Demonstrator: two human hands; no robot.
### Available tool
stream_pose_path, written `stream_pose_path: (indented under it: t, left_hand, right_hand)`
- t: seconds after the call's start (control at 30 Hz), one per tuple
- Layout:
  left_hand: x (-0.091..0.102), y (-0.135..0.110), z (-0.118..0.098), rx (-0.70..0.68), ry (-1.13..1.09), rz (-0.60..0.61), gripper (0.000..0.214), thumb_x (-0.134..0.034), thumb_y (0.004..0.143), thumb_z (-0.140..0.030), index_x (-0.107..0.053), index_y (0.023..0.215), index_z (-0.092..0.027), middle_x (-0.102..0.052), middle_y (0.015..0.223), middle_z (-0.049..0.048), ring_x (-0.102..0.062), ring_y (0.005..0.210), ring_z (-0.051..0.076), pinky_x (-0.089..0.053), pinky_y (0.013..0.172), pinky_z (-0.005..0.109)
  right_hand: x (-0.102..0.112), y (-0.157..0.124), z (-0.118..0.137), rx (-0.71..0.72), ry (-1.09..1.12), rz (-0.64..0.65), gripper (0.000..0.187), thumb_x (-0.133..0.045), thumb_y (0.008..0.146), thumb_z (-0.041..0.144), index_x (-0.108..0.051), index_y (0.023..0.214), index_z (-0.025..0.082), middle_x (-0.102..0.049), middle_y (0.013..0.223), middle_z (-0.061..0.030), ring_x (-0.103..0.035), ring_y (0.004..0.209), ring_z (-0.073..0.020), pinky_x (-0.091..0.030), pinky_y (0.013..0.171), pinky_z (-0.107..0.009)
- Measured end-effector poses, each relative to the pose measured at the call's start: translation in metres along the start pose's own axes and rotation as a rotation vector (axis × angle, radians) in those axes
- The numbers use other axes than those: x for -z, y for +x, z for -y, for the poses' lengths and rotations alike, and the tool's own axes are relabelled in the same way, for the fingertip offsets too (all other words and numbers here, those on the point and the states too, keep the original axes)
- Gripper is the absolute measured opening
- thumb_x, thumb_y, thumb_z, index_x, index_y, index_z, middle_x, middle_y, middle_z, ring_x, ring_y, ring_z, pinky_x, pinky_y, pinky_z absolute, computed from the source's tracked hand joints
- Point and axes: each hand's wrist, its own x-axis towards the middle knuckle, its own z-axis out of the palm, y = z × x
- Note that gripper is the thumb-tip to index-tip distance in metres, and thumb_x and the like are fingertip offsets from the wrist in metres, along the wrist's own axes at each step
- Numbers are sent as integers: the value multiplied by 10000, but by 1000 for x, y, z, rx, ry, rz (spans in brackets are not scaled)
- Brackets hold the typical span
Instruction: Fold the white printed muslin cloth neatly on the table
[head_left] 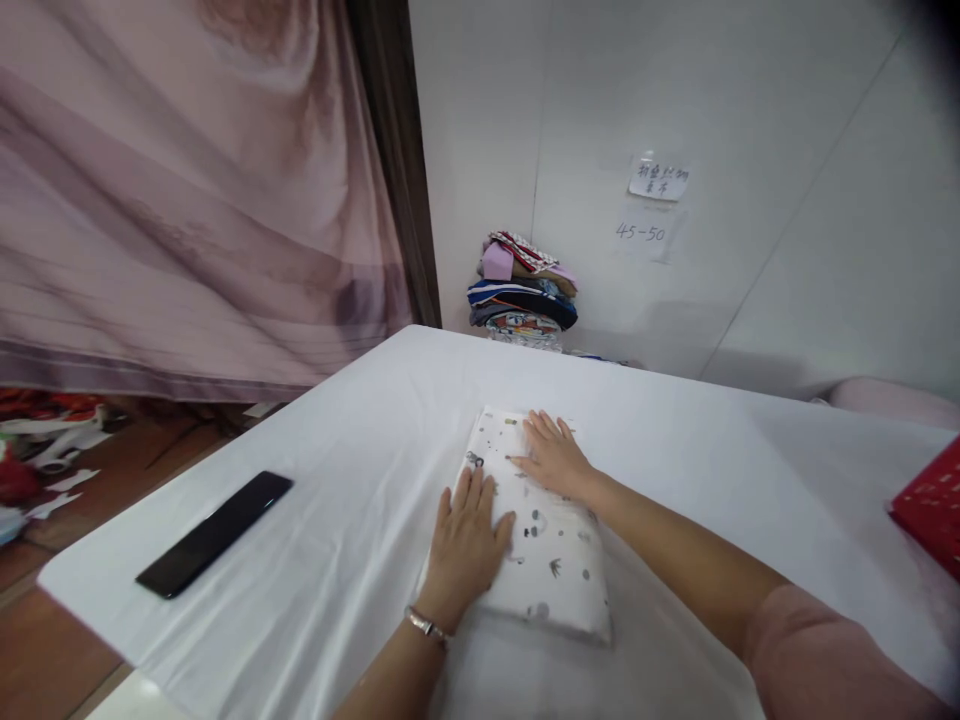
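A folded white cloth [559,570] with small grey and dark prints lies on the white-covered table [352,440], its long side running away from me. My left hand [469,530] rests flat on the cloth's left edge, fingers stretched out and a bracelet at the wrist. Farther up, on the far right part of the cloth, my right hand [556,455] presses with its fingers spread. Neither hand grips anything. Parts of the cloth are covered by both hands.
A black phone [217,533] lies at the table's left. A red item [934,505] sits at the right edge. Behind the table, folded fabrics [523,285] are stacked against the wall. A pink curtain [187,200] hangs at left, with scraps [60,450] on the floor.
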Motion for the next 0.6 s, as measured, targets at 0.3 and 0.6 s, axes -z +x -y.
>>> stream_pose_path:
  t: [0.3, 0.6]
  left_hand:
    - [1, -2, -3, 6, 3, -7, 515, -366, 887, -399, -459, 1316, -130, -373, 1413, 113, -281, 1334, 290, -286, 1057, 489]
    - [2, -3, -5, 24, -31, -10, 521, -357, 885, -418, -467, 1311, -138, -384, 1410, 111, -270, 1339, 286, -275, 1064, 482]
  right_hand:
    - [-32, 55, 25, 160, 2, 75, 735, -251, 866, 631, -272, 1414, 142, -188, 1498, -126, -100, 1384, -262, -21, 1093, -448]
    - [-36, 59, 33, 173, 11, 45, 640, -333, 878, 554, -307, 1387, 166, -218, 1490, -123, -127, 1376, -259, -57, 1082, -454]
